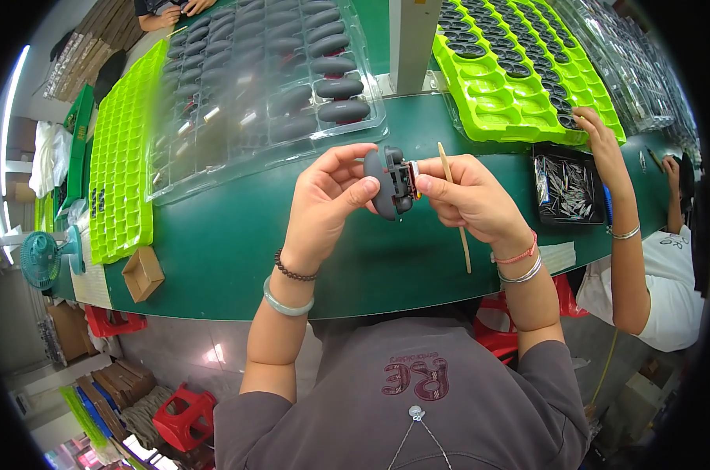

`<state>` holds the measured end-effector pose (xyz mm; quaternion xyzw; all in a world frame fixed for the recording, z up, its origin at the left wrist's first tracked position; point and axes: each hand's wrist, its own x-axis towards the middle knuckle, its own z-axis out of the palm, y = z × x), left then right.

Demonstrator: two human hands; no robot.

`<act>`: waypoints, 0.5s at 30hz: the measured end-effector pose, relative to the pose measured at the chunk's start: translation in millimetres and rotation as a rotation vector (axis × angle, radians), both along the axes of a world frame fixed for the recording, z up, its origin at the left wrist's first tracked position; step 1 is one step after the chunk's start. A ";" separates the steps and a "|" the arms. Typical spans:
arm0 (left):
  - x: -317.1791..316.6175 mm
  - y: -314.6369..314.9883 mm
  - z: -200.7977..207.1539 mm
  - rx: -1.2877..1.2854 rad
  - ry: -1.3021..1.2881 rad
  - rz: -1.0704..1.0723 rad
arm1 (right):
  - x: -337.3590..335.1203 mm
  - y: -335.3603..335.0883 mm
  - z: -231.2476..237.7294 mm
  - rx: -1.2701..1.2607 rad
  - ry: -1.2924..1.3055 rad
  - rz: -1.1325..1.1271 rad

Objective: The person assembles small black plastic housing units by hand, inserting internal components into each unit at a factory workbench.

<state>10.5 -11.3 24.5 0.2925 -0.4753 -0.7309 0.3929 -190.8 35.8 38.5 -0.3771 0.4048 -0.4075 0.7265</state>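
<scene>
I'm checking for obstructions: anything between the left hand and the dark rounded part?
Nothing visible: the left hand holds the dark rounded part directly. The wooden stick, in the right hand, is to its right.

Over on the green table [222, 243], a lime tray [519, 135] and black box [566, 219] sit right of the clear tray [269, 154].

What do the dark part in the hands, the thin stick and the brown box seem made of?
Dark part: probably plastic, matte; its smooth grey shell shows little shine. Thin stick: likely wood, pale tan, unpolished. Brown box: apparently cardboard, with thin, dull walls.
</scene>
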 end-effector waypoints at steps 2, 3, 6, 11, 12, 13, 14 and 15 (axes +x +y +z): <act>0.1 0.9 -0.5 0.001 0.006 0.007 | 0.6 0.6 -0.2 -0.003 0.010 0.001; -0.6 -0.5 -0.8 0.000 0.015 0.009 | 0.4 0.3 -1.1 -0.003 -0.001 -0.004; 1.0 0.5 -4.7 -0.013 0.000 -0.024 | -0.5 1.9 -1.0 -0.005 -0.011 -0.002; 0.1 -1.5 -3.7 -0.028 0.029 -0.024 | -2.6 -0.9 -2.6 -0.019 0.011 0.021; 0.1 -0.4 -2.6 -0.059 0.002 -0.022 | -2.4 -0.5 -1.9 -0.010 0.028 0.021; 0.2 0.5 -2.2 -0.090 -0.024 -0.021 | -2.1 0.0 -1.1 -0.001 0.044 0.022; 0.9 0.7 -2.4 -0.087 -0.024 -0.021 | -1.7 1.2 -0.2 0.002 0.044 0.022; 2.0 -0.3 -2.5 -0.060 -0.015 -0.034 | -1.2 1.3 0.9 0.012 0.045 0.024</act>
